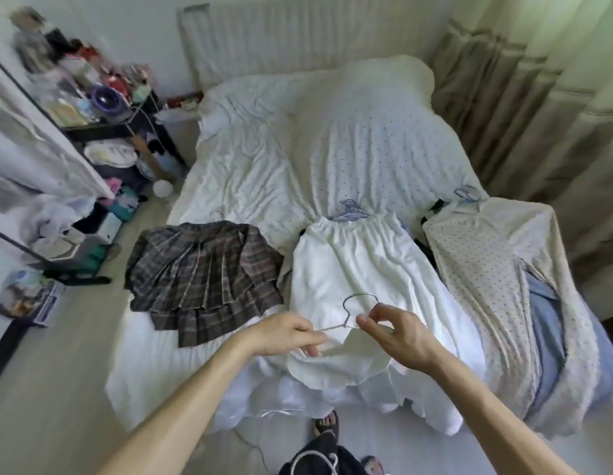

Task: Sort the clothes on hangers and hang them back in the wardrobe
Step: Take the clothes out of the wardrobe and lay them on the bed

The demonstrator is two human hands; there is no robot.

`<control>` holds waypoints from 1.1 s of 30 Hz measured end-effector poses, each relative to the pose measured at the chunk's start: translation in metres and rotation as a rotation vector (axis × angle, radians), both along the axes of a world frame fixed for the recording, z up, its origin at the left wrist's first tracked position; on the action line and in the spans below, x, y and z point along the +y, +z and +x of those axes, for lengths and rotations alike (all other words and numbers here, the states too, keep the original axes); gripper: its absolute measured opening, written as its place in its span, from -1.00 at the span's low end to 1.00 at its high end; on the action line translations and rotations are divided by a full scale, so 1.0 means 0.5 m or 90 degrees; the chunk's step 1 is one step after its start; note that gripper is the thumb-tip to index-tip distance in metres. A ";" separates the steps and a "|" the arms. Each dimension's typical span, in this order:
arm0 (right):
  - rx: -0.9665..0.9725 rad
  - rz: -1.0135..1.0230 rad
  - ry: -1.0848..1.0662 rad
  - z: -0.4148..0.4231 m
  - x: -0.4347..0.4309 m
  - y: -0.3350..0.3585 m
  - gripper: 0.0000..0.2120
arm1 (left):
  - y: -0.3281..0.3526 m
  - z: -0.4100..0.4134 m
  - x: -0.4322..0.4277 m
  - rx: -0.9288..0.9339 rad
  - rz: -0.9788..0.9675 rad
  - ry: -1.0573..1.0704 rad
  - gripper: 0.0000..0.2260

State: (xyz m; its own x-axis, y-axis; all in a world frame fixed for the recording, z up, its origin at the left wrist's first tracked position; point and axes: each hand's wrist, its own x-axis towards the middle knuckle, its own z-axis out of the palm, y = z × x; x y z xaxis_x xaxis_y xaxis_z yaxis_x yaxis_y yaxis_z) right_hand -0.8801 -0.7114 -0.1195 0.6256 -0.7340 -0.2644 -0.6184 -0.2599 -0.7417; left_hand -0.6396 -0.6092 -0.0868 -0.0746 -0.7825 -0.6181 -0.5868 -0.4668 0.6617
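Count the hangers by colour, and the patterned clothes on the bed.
Metal hanger, pinched by left hand and right hand: 1
Blue hangers, tops showing, maybe more stacked: 2
Plaid skirt: 1
Dotted garment: 1
Total: 5

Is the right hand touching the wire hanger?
Touching. The head view shows the right hand pinching the wire hanger near its hook.
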 end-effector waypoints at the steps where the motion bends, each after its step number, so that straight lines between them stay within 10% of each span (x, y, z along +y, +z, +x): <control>1: 0.006 0.004 0.028 0.015 0.000 -0.003 -0.64 | 0.005 0.021 0.019 -0.009 -0.019 0.031 -0.67; 6: 0.107 -0.004 0.165 0.067 -0.016 -0.025 -0.39 | 0.055 0.145 0.117 -0.073 -0.068 0.183 -0.52; 11: 0.153 -0.008 0.255 0.173 -0.009 -0.038 -0.82 | 0.103 0.281 0.195 -0.131 -0.051 0.281 -0.48; 16: 0.083 -0.018 0.281 0.353 0.011 -0.024 -0.75 | 0.116 0.447 0.207 -0.239 -0.111 0.386 -0.39; 33: 0.161 0.103 -0.014 1.003 -0.257 -0.249 -0.70 | -0.189 1.147 -0.263 -0.150 -0.159 0.430 -0.89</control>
